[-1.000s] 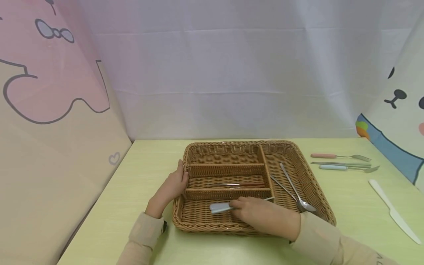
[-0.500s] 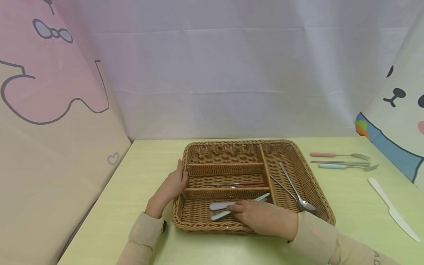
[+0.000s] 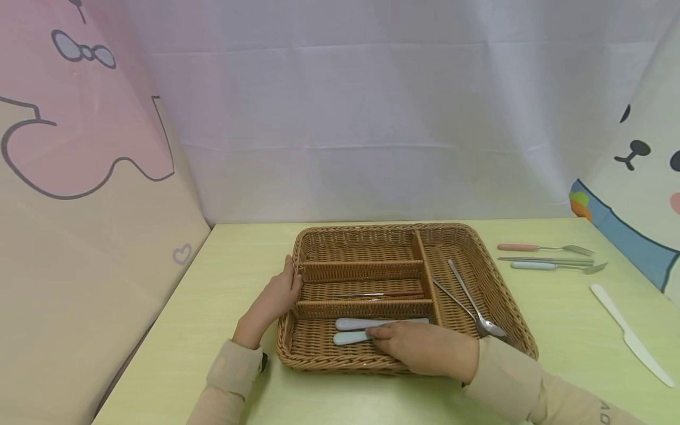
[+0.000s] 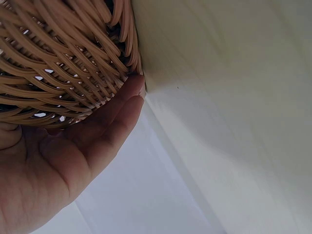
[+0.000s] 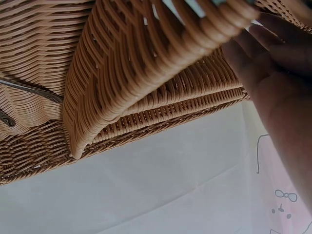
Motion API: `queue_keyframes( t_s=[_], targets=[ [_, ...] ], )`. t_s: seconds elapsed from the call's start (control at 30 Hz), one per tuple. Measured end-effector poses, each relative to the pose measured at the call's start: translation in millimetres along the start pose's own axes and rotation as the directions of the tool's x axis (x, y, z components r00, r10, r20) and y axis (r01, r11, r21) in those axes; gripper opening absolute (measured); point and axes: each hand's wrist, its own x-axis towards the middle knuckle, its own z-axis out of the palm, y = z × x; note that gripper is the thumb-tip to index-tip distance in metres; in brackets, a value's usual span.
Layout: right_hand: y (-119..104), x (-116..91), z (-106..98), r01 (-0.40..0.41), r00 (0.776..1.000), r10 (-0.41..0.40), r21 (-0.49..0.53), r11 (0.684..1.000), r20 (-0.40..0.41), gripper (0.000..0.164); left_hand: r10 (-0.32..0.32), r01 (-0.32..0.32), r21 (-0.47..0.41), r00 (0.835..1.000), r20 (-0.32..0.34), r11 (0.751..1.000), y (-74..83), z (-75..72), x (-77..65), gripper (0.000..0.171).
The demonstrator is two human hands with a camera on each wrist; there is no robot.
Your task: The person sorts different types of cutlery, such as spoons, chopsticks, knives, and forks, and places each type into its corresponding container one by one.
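Note:
A brown wicker cutlery basket (image 3: 361, 367) with divided compartments sits on the table. My left hand (image 3: 276, 293) holds its left side, fingers along the outer wall in the left wrist view. My right hand (image 3: 425, 347) is in the front compartment, its fingers at a pale blue table knife (image 3: 350, 337) and hiding the rest of it. Just behind lies a pale lilac knife (image 3: 353, 323), roughly parallel. Reddish-handled chopsticks (image 3: 401, 293) lie in the middle compartment, two metal spoons (image 3: 491, 329) in the right one. In the right wrist view the right fingertips are partly hidden behind wicker.
On the table right of the basket lie a pink-handled fork (image 3: 517, 247), green-ended chopsticks (image 3: 563, 261), a blue-handled fork (image 3: 533, 265) and a white knife (image 3: 632, 334). A white cloth (image 3: 372, 130) hangs behind the table, with printed cloths at both sides.
The pale blue knife has turned from a slant across the lilac knife to lie almost parallel in front of it. The left hand and basket have stayed put.

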Motion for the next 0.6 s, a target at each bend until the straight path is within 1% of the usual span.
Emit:
queue_keyframes(
  t_s=[0.2, 0.3, 0.5, 0.6],
  targets=[
    [3.8, -1.4, -0.8, -0.039, 0.999, 0.04, 0.03, 0.999, -0.037, 0.032, -0.006, 0.006, -0.002, 1.0, 0.004, 1.0, -0.7, 0.5, 0.0, 0.062],
    [6.6, -3.0, -2.8, -0.059, 0.996, 0.06, 0.02, 0.998, -0.062, 0.031, -0.005, 0.005, -0.009, 1.0, 0.007, 1.0, -0.9, 0.8, -0.2, 0.062],
    [13.8, -7.4, -8.3, -0.108, 0.992, 0.11, 0.024, 0.994, -0.061, 0.038, -0.006, 0.006, -0.015, 1.0, 0.005, 1.0, -0.4, 0.7, 0.0, 0.063],
    [19.4, -10.0, -12.4, -0.145, 0.987, 0.147, 0.032, 0.989, -0.067, 0.042, -0.006, 0.006, -0.015, 1.0, 0.005, 1.0, -1.0, 0.9, 0.3, 0.063]
  ],
)
